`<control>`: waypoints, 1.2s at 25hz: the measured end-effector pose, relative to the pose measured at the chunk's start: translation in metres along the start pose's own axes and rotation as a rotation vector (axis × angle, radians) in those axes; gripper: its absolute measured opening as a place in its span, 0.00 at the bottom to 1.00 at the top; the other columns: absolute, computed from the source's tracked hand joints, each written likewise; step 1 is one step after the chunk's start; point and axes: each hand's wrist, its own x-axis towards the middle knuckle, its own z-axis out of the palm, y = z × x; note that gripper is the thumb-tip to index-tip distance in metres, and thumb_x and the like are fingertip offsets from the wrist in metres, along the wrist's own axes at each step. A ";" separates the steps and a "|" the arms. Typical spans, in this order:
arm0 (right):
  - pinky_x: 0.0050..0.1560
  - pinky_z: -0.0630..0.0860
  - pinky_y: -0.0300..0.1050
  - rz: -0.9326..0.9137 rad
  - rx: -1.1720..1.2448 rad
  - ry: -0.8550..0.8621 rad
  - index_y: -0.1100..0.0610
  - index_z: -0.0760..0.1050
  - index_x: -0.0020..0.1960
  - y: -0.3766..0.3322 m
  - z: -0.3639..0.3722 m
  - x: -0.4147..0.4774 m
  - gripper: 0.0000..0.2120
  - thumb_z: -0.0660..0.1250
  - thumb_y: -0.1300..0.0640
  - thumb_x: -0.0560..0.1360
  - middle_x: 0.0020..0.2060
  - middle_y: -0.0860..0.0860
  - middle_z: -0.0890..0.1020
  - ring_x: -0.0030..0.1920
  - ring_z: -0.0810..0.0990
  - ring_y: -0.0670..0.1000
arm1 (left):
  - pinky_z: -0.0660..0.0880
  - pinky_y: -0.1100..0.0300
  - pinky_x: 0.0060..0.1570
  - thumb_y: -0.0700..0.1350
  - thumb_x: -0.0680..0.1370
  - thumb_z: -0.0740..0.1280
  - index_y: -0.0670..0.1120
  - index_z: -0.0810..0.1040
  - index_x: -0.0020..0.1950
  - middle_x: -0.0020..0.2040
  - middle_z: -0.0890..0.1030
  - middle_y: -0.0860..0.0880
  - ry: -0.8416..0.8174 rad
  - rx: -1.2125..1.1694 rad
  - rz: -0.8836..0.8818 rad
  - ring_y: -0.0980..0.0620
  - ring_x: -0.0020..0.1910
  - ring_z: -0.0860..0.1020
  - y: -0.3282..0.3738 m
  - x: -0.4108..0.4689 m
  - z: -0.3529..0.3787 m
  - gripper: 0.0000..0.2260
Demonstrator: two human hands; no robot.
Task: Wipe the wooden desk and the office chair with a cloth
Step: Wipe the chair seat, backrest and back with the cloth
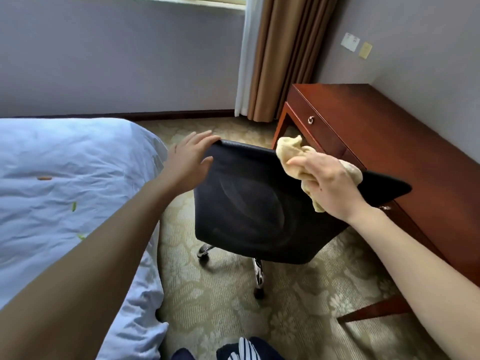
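The black office chair [249,203] stands on the patterned carpet [220,307] with its backrest turned toward the person, between the bed [65,178] on the left and the wooden desk [389,141] on the right. The left hand [188,162] is spread, fingers straight, at the backrest's top left corner, with the thumb lying against the mesh. The right hand [330,185] grasps a crumpled yellow cloth [293,149] and holds it on the backrest's top edge, right of the middle. The desk runs along the right wall to the far corner, where brown curtains [285,53] hang. Its drawer shows a ring pull [310,120].
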 end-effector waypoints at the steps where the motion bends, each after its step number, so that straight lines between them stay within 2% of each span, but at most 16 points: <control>1: 0.62 0.70 0.57 -0.075 -0.083 -0.007 0.60 0.78 0.57 -0.006 0.007 0.007 0.20 0.68 0.74 0.68 0.55 0.55 0.81 0.60 0.77 0.60 | 0.55 0.42 0.71 0.44 0.81 0.59 0.51 0.65 0.73 0.75 0.63 0.50 -0.022 -0.014 0.000 0.47 0.75 0.56 0.003 0.003 -0.002 0.20; 4: 0.66 0.69 0.59 -0.283 -0.320 -0.058 0.59 0.78 0.59 -0.019 0.023 0.034 0.21 0.69 0.72 0.69 0.61 0.58 0.78 0.65 0.74 0.61 | 0.48 0.40 0.72 0.52 0.83 0.50 0.53 0.64 0.74 0.76 0.61 0.53 -0.111 -0.097 -0.038 0.50 0.76 0.52 0.012 0.013 -0.009 0.19; 8: 0.67 0.65 0.57 -0.517 -0.597 -0.132 0.56 0.78 0.61 -0.037 0.044 0.069 0.21 0.72 0.65 0.70 0.64 0.55 0.76 0.67 0.71 0.57 | 0.41 0.38 0.71 0.59 0.82 0.39 0.56 0.60 0.75 0.77 0.57 0.54 -0.214 -0.146 -0.089 0.52 0.77 0.48 0.010 0.025 -0.014 0.25; 9: 0.70 0.60 0.54 -0.534 -0.716 -0.169 0.55 0.76 0.64 -0.044 0.054 0.076 0.20 0.70 0.61 0.72 0.67 0.54 0.74 0.70 0.67 0.55 | 0.39 0.39 0.71 0.59 0.81 0.38 0.57 0.58 0.76 0.77 0.55 0.54 -0.206 -0.130 -0.102 0.52 0.77 0.47 0.003 0.026 -0.016 0.25; 11: 0.72 0.41 0.55 -0.489 -0.952 -0.378 0.57 0.63 0.73 -0.055 0.079 0.083 0.23 0.59 0.56 0.79 0.74 0.55 0.61 0.75 0.53 0.55 | 0.37 0.39 0.70 0.58 0.82 0.38 0.58 0.56 0.76 0.78 0.53 0.54 -0.202 -0.034 -0.090 0.51 0.77 0.46 -0.006 0.027 -0.018 0.23; 13: 0.66 0.27 0.56 -0.456 -1.143 -0.591 0.60 0.50 0.76 -0.063 0.106 0.089 0.26 0.50 0.52 0.81 0.76 0.56 0.49 0.76 0.42 0.58 | 0.37 0.37 0.69 0.55 0.82 0.40 0.58 0.56 0.76 0.78 0.52 0.54 -0.197 0.079 -0.062 0.48 0.77 0.46 -0.013 0.030 -0.019 0.22; 15: 0.67 0.27 0.56 -0.451 -1.219 -0.728 0.59 0.46 0.77 -0.061 0.128 0.088 0.27 0.47 0.50 0.82 0.77 0.56 0.45 0.75 0.38 0.59 | 0.36 0.37 0.69 0.57 0.82 0.40 0.59 0.56 0.75 0.78 0.51 0.55 -0.187 0.090 -0.084 0.48 0.77 0.45 -0.019 0.035 -0.021 0.21; 18: 0.71 0.31 0.53 -0.432 -1.138 -0.811 0.58 0.46 0.76 -0.044 0.141 0.064 0.25 0.46 0.50 0.82 0.76 0.55 0.44 0.75 0.38 0.58 | 0.35 0.39 0.69 0.60 0.81 0.39 0.61 0.57 0.75 0.78 0.51 0.57 -0.180 0.043 -0.102 0.49 0.77 0.45 -0.031 0.046 -0.024 0.23; 21: 0.71 0.32 0.51 -0.504 -1.093 -0.939 0.61 0.46 0.76 -0.019 0.134 0.014 0.24 0.45 0.55 0.83 0.77 0.55 0.44 0.75 0.39 0.57 | 0.36 0.39 0.70 0.62 0.81 0.39 0.62 0.57 0.74 0.77 0.52 0.58 -0.162 0.003 -0.100 0.50 0.77 0.46 -0.045 0.052 -0.022 0.23; 24: 0.69 0.29 0.50 -0.576 -1.069 -1.088 0.64 0.49 0.75 0.014 0.102 -0.038 0.23 0.47 0.60 0.82 0.76 0.55 0.45 0.76 0.40 0.56 | 0.37 0.41 0.70 0.61 0.81 0.41 0.62 0.58 0.74 0.77 0.53 0.59 -0.135 -0.018 -0.065 0.50 0.77 0.47 -0.054 0.055 -0.018 0.23; 25: 0.68 0.28 0.50 -0.530 -1.019 -1.073 0.66 0.54 0.74 0.021 0.087 -0.051 0.23 0.50 0.60 0.80 0.76 0.56 0.49 0.76 0.46 0.55 | 0.37 0.42 0.71 0.61 0.81 0.41 0.62 0.59 0.74 0.77 0.53 0.59 -0.127 -0.024 -0.051 0.51 0.77 0.47 -0.056 0.055 -0.018 0.22; 26: 0.70 0.29 0.52 -0.472 -1.036 -1.035 0.68 0.64 0.70 0.022 0.073 -0.060 0.23 0.54 0.61 0.77 0.74 0.57 0.59 0.74 0.57 0.55 | 0.37 0.43 0.71 0.61 0.81 0.42 0.61 0.59 0.74 0.77 0.53 0.58 -0.124 -0.032 -0.033 0.51 0.77 0.47 -0.058 0.056 -0.018 0.22; 27: 0.72 0.32 0.52 -0.388 -1.063 -0.987 0.69 0.74 0.61 0.020 0.063 -0.063 0.21 0.59 0.61 0.72 0.68 0.57 0.71 0.68 0.70 0.55 | 0.37 0.43 0.71 0.60 0.81 0.42 0.61 0.59 0.74 0.77 0.53 0.58 -0.120 -0.042 -0.016 0.52 0.77 0.47 -0.061 0.057 -0.018 0.22; 28: 0.74 0.36 0.50 -0.388 -1.072 -0.886 0.67 0.80 0.53 0.018 0.056 -0.061 0.17 0.61 0.61 0.68 0.60 0.57 0.79 0.60 0.78 0.55 | 0.37 0.44 0.71 0.60 0.81 0.42 0.61 0.59 0.74 0.77 0.54 0.58 -0.114 -0.050 -0.004 0.52 0.77 0.47 -0.063 0.057 -0.018 0.22; 29: 0.74 0.39 0.48 -0.410 -1.105 -0.769 0.65 0.83 0.48 0.011 0.053 -0.056 0.15 0.62 0.62 0.67 0.55 0.56 0.82 0.56 0.81 0.54 | 0.37 0.44 0.71 0.60 0.82 0.42 0.61 0.59 0.74 0.77 0.54 0.58 -0.108 -0.057 0.008 0.52 0.77 0.47 -0.065 0.058 -0.018 0.22; 30: 0.73 0.41 0.47 -0.414 -1.126 -0.725 0.64 0.83 0.48 0.004 0.053 -0.050 0.14 0.62 0.62 0.68 0.54 0.55 0.82 0.55 0.81 0.53 | 0.37 0.44 0.71 0.59 0.82 0.43 0.62 0.59 0.74 0.77 0.55 0.59 -0.105 -0.058 0.020 0.52 0.77 0.47 -0.067 0.058 -0.017 0.21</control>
